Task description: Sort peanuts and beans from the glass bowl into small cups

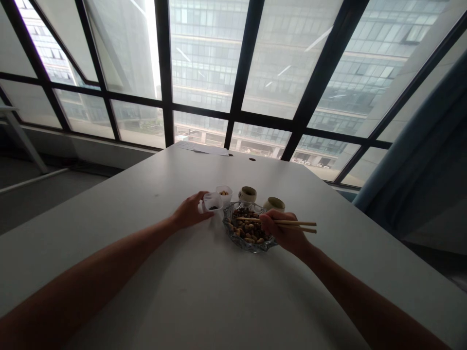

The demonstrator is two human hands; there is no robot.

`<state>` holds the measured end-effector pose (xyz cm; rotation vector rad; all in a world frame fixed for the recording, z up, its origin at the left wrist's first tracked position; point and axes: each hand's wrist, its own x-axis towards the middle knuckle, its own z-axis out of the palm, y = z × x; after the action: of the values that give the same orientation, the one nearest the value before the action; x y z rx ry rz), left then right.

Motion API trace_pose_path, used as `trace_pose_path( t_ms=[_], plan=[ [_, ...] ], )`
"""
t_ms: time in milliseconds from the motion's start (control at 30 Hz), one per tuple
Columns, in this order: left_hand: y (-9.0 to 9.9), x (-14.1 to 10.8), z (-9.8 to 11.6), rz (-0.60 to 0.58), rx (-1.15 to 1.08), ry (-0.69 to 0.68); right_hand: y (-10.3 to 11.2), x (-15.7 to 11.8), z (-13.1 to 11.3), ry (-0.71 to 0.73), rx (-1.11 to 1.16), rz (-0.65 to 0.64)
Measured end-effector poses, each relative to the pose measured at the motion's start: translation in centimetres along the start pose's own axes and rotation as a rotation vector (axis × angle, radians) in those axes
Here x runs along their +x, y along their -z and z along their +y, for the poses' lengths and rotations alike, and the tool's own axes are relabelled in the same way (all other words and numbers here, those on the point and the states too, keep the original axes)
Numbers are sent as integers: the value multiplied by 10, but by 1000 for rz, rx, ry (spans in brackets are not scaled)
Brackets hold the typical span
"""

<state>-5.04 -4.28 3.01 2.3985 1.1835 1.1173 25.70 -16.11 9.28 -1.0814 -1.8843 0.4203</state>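
Left hand (189, 210) wrapped round a sparsely filled cup (215, 201), right hand (286, 229) pinching chopsticks (298, 223), the work looks part-done, much left in the glass bowl (251, 248) at the cup's four o'clock.

Bare left hand (188, 212), left of the glass bowl (251, 247); bare right hand (291, 237) at the bowl's right side; both forearms (124, 256) bare, tapering toward the hands.

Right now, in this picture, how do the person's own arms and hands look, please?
The left forearm and right forearm are bare, with no sleeve in view. The left hand and right hand wear no gloves; no watch or bracelet shows.
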Motion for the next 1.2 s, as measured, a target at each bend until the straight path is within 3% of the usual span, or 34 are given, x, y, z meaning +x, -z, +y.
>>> trace_pose_path(
  t_ms=[167, 300, 367, 533, 600, 700, 933, 1067, 1200],
  plan=[
    [-1, 0, 1, -2, -2, -2, 1, -1, 1, 0, 27, 48],
    [0, -1, 3, 0, 11, -30, -6, 6, -7, -68, 159, 293],
    [1, -1, 5, 5, 26, -64, -11, 12, -14, -4, 145, 357],
    [3, -2, 10, 9, 80, -128, -26, 26, -27, 493, -128, 134],
    [4, -2, 11, 5, 83, -125, -31, 31, -29, 576, -179, 28],
    [4, -2, 12, 14, 74, -118, -34, 36, -29, 468, -179, -72],
    [1, -2, 8, 8, 57, -104, -17, 34, -28, 109, -3, 60],
    [-1, -2, 5, 13, 56, -76, -17, 34, -33, 128, -30, -11],
    [0, -2, 2, 3, 50, -52, -20, 34, -39, 209, -92, 21]
  ],
)
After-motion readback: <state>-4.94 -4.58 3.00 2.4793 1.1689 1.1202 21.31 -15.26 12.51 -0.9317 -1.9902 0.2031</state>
